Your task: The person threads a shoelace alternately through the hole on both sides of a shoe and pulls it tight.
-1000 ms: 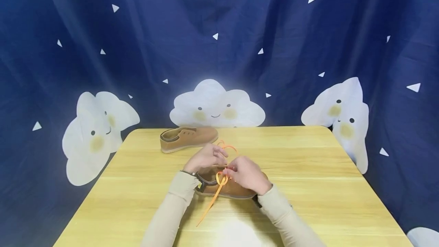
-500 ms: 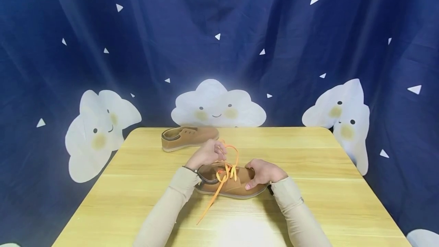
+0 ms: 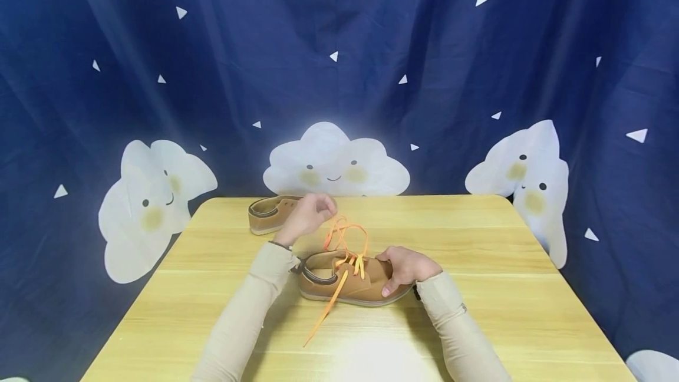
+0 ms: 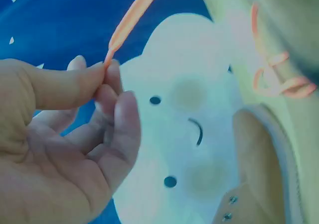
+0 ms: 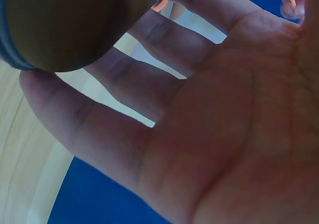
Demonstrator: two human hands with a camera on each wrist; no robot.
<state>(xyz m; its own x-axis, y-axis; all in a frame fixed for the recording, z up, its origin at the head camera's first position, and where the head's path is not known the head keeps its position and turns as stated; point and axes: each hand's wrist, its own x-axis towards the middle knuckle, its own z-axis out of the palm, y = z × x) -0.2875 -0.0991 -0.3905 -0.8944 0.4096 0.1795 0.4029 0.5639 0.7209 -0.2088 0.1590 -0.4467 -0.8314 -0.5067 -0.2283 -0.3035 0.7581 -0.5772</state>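
A brown shoe [image 3: 352, 292] with a pale sole stands on the table, its toe to the right. My right hand [image 3: 409, 267] holds the toe, thumb on the near side and fingers at the far side. My left hand [image 3: 312, 216] is raised beyond the shoe's heel. Between its thumb and forefinger it pinches the tip of an orange shoelace [image 4: 133, 21], as the left wrist view shows. Loose loops of lace lie over and behind the shoe's eyelets, and another lace end [image 3: 330, 305] hangs across the near side onto the table.
A second brown shoe [image 3: 263, 224], with bare eyelets, stands at the back left of the wooden table [image 3: 504, 299], partly behind my left hand. A dark blue curtain [image 3: 445, 40] with white clouds hangs around the table's back and sides.
My left hand has drawn the lace end away, up and to the left, and the bow-like loop has pulled out. My right hand has moved from the laces to the toe.
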